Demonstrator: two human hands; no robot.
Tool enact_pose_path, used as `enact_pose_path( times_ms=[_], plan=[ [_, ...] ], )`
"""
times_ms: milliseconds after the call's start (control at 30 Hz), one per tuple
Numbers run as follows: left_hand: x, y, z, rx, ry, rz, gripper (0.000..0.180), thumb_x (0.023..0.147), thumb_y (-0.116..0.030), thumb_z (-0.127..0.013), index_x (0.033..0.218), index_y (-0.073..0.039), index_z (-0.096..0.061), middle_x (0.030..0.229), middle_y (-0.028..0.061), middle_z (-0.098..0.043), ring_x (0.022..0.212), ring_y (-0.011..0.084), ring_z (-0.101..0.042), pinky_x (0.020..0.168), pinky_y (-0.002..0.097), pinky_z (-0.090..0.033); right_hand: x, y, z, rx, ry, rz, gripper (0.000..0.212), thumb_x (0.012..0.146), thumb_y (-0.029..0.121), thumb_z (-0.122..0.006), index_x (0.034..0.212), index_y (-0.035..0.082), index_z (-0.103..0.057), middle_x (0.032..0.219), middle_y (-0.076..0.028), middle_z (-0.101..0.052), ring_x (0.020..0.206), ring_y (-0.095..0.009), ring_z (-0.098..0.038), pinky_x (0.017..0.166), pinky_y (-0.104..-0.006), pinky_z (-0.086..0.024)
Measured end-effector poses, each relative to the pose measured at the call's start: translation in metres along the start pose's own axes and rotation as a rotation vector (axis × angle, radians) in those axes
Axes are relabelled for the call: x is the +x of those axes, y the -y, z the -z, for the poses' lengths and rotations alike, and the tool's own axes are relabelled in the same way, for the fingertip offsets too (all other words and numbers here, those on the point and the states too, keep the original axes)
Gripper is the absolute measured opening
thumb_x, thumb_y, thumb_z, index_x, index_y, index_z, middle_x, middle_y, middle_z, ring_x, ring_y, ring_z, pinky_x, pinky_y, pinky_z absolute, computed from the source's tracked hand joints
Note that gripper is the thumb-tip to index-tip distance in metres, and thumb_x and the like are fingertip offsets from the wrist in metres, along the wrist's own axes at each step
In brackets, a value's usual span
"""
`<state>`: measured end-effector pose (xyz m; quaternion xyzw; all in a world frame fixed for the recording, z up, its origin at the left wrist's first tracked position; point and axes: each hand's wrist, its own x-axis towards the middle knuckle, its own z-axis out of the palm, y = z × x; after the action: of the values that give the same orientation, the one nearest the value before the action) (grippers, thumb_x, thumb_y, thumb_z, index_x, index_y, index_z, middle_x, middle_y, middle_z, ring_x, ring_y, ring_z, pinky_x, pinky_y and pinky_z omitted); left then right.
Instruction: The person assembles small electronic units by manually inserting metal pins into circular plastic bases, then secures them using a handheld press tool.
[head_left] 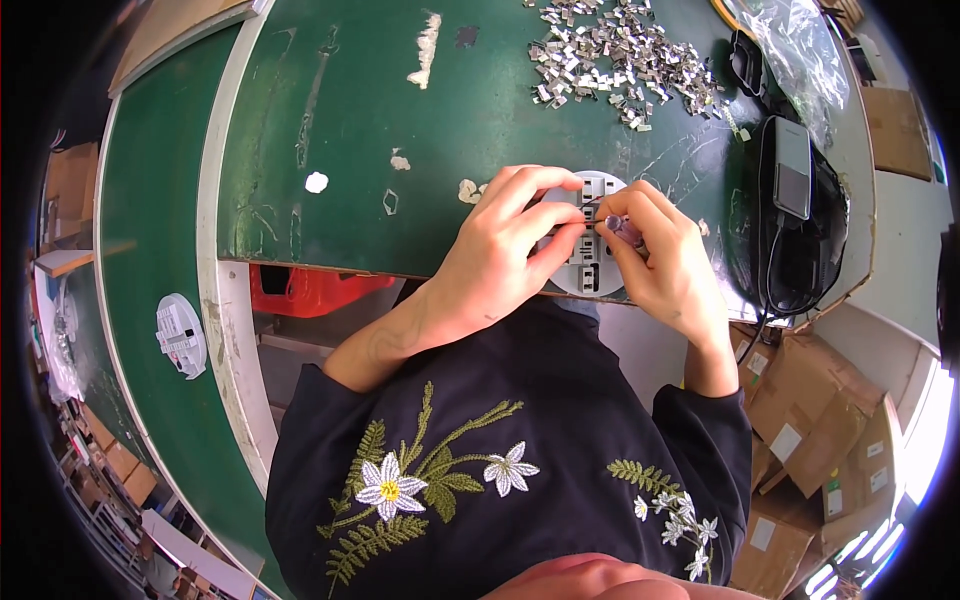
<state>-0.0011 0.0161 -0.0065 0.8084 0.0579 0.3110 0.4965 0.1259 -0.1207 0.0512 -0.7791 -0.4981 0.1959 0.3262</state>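
At the table's near edge lies a round white plastic base [606,282] with rows of slots and small raised walls. My right hand [665,265] is closed around a screwdriver with a clear purplish handle [622,230]; its thin dark shaft points left over the middle of the base. From the left, my left hand [510,240] reaches onto the base, thumb and fingertips pinched together by the screwdriver's tip. Whatever lies between those fingertips is too small to make out. Both hands cover parts of the base.
A pile of small metal clips [625,55] spreads over the green table [330,130] at the back. On the right, a black case [810,250] carries a grey power bank [792,168] with a cable. Another white base [181,336] lies far left. Below the table shows a red stool [315,290].
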Motion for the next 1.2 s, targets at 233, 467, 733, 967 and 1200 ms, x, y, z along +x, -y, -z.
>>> enact_pose_path(
  times_ms=[233,467,733,967,1200],
  plan=[
    [-0.001,0.001,0.001,-0.004,-0.007,-0.005,0.018,0.078,0.009,-0.071,0.094,0.001,-0.068,0.119,0.0097,-0.062,0.093,0.0199,-0.056,0.075,0.0280,-0.049,0.003,0.003,-0.001,-0.078,0.050,0.029,0.019,0.080,-0.010,-0.060,0.096,0.000,-0.060,0.091,-0.008,-0.060,0.062,-0.019,-0.051,0.058,-0.0286,-0.043],
    [-0.004,0.001,0.003,-0.006,0.003,0.000,0.016,0.078,0.008,-0.069,0.092,0.000,-0.066,0.118,0.0093,-0.061,0.096,0.0228,-0.056,0.080,0.0305,-0.049,0.006,0.022,0.005,-0.327,0.135,0.119,0.025,0.076,-0.010,-0.060,0.099,0.000,-0.059,0.093,-0.011,-0.059,0.063,-0.026,-0.055,0.061,-0.0349,-0.047],
    [-0.005,0.003,0.002,-0.027,-0.002,0.036,0.020,0.076,0.009,-0.070,0.094,0.001,-0.068,0.120,0.0097,-0.062,0.096,0.0207,-0.057,0.078,0.0283,-0.049,0.017,0.023,0.009,-0.373,0.258,0.131,0.025,0.073,-0.009,-0.062,0.097,-0.002,-0.060,0.092,-0.012,-0.060,0.062,-0.028,-0.054,0.059,-0.0371,-0.047],
    [0.000,0.001,0.000,0.020,-0.018,-0.021,0.022,0.074,0.009,-0.070,0.094,0.000,-0.068,0.118,0.0090,-0.062,0.098,0.0218,-0.057,0.079,0.0289,-0.049,0.013,0.009,0.019,-0.075,0.127,0.047,0.017,0.075,-0.006,-0.066,0.091,-0.002,-0.067,0.081,-0.006,-0.061,0.057,-0.018,-0.047,0.053,-0.0292,-0.039],
    [0.010,-0.002,0.004,0.144,0.039,-0.150,0.021,0.073,0.009,-0.071,0.091,-0.001,-0.067,0.114,0.0080,-0.062,0.096,0.0226,-0.057,0.076,0.0288,-0.049,0.000,0.014,0.027,0.155,-0.015,-0.156,0.010,0.080,-0.002,-0.069,0.090,0.000,-0.072,0.071,0.000,-0.060,0.057,-0.008,-0.040,0.053,-0.0211,-0.031]
  ],
)
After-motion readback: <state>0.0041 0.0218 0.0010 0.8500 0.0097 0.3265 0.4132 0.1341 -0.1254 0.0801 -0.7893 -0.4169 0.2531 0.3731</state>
